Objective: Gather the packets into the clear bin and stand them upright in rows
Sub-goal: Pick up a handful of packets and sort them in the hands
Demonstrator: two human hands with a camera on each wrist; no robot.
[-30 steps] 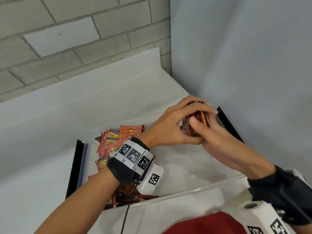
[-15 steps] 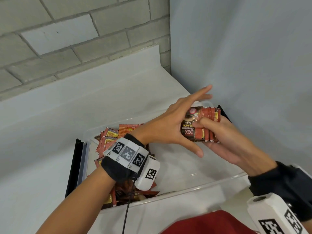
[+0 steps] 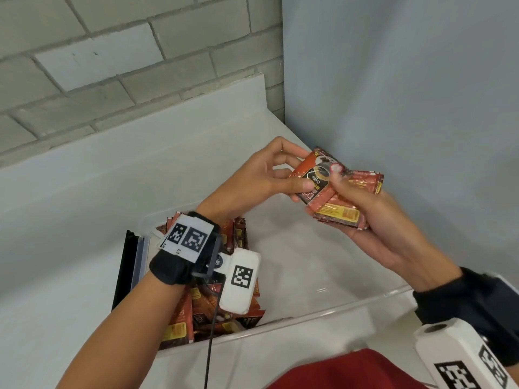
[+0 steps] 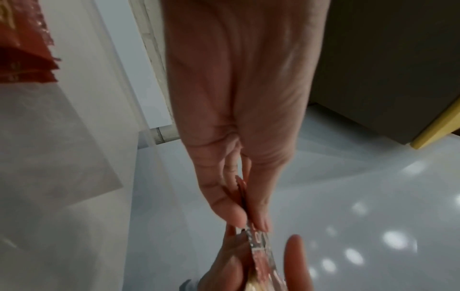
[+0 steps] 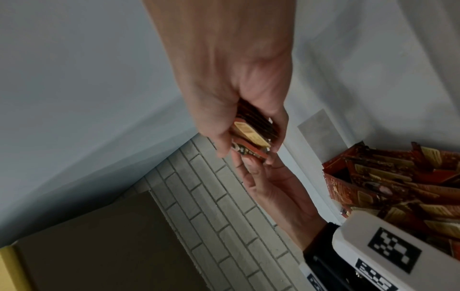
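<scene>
Red foil packets are split between our hands and the bin. Our right hand [image 3: 373, 220] curls round a small stack [image 3: 348, 197] held above the clear bin [image 3: 323, 313], and our left hand [image 3: 261, 178] pinches the top packet [image 3: 316, 178] by its edge, turned askew to the rest. We cannot count the stack; several edges show in the right wrist view. A loose heap [image 3: 224, 313] fills the bin's left end, too jumbled to count, and none of it stands upright that we can see. We judge that pulling the top packet could fan the slick stack and spill it, and packets set down against nothing may topple.
</scene>
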